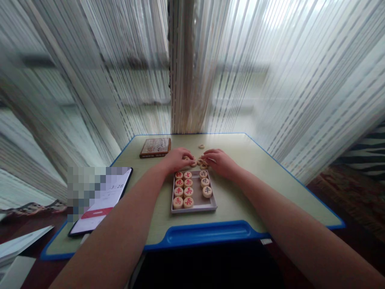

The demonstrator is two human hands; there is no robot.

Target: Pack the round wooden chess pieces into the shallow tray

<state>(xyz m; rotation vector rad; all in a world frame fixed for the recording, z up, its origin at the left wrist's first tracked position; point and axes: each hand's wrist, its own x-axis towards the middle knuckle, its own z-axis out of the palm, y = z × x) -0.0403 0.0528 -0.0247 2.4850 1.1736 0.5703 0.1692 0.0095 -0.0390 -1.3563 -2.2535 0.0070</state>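
Wooden xiangqi pieces (199, 161) lie in a loose heap just beyond a shallow white box (195, 209). My left hand (178, 159) reaches to the heap's left side, its thumb and fingers curved around a xiangqi piece (186, 158). From the right, my right hand (219, 161) stretches its fingers over the heap's edge, touching pieces; no held piece shows. Two columns of red-marked pieces (188, 192) fill the box's left side. Along its right side stand three dark-marked pieces (205, 182), with bare box floor between. The fingertips partly hide the heap.
One more small piece (201, 146) lies farther back on the pale, blue-edged table (255, 200). A flat brown patterned box (155, 147) sits at back left. At left lies a tablet or phone (102, 204), partly pixelated. String curtains (189, 80) hang behind the table.
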